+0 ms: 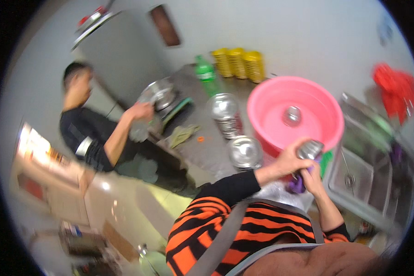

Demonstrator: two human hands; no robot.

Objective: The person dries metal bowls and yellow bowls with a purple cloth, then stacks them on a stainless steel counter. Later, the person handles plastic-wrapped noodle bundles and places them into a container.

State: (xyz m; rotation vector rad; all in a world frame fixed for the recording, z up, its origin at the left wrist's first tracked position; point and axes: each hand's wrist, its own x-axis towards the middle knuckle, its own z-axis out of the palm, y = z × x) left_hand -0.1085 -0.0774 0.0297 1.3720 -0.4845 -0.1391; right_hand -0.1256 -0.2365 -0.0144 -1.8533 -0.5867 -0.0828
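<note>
My left hand (287, 156) grips a small shiny metal cup (310, 149) over the near rim of a pink plastic basin (262, 124). A purple cloth (297, 183) is bunched in my right hand (311, 175), right up against the cup. Another small metal vessel (292, 116) lies inside the basin. To the basin's left stands a tall stack of metal bowls (226, 117), with a shorter metal stack (245, 152) nearer to me. Motion blur hides fine detail of the cup.
A metal sink (352, 169) lies to the right. Stacked yellow cups (237, 62) and a green bottle (205, 74) stand by the wall. A co-worker (89, 127) at the left holds a clear container (139, 130) near a metal pot (164, 95). A greenish cloth (183, 135) lies on the table (200, 155).
</note>
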